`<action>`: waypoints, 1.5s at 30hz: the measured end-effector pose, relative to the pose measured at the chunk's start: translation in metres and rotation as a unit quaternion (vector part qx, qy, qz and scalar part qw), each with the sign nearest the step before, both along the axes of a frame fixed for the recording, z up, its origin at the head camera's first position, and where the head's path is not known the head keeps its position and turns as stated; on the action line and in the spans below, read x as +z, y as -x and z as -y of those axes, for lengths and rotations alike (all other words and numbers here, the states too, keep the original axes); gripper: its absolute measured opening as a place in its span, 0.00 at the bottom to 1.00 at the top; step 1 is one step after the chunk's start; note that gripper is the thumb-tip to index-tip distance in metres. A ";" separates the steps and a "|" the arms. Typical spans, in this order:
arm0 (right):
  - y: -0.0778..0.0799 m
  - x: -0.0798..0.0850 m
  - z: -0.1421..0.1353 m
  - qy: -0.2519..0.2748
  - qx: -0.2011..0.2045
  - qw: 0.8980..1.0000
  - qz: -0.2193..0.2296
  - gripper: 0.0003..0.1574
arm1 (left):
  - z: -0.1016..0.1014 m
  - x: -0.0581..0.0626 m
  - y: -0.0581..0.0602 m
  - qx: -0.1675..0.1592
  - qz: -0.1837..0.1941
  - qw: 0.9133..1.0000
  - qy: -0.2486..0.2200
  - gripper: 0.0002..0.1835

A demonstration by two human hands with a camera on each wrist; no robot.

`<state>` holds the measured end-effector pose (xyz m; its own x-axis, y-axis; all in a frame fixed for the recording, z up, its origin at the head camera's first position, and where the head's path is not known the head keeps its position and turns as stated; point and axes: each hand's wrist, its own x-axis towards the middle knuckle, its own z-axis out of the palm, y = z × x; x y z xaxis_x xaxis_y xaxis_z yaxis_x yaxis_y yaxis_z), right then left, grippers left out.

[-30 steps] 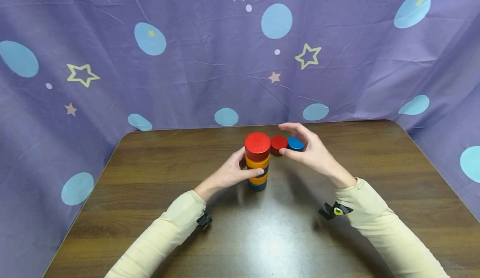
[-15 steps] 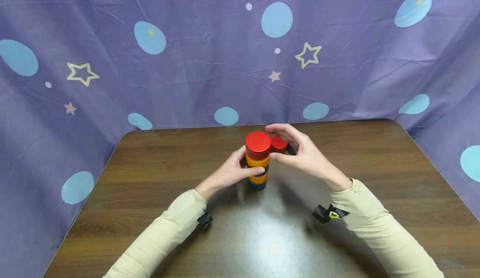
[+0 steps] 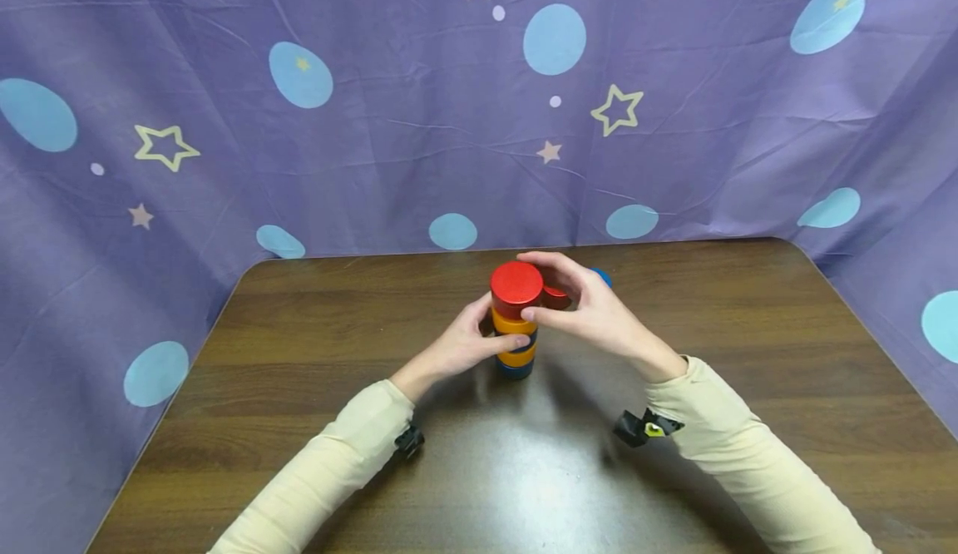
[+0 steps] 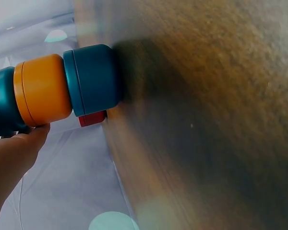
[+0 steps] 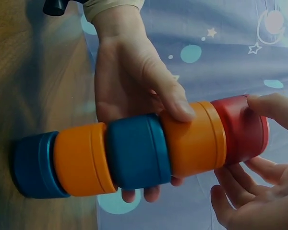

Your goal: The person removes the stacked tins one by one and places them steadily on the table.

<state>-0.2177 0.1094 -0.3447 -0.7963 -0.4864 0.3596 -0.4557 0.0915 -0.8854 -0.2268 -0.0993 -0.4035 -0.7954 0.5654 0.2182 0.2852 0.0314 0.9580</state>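
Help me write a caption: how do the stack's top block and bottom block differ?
Color: the top block is red, while the bottom block is blue.
Contact: the right hand grips the top block; neither hand touches the bottom block.
Neighbors: the top block sits over an orange block, while the bottom block sits under another orange one.
Shared: both are round and smooth-sided.
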 end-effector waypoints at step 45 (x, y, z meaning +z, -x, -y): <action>0.000 -0.005 -0.038 0.021 -0.070 0.997 0.005 0.35 | 0.001 0.000 0.001 0.005 -0.001 0.999 0.039 0.30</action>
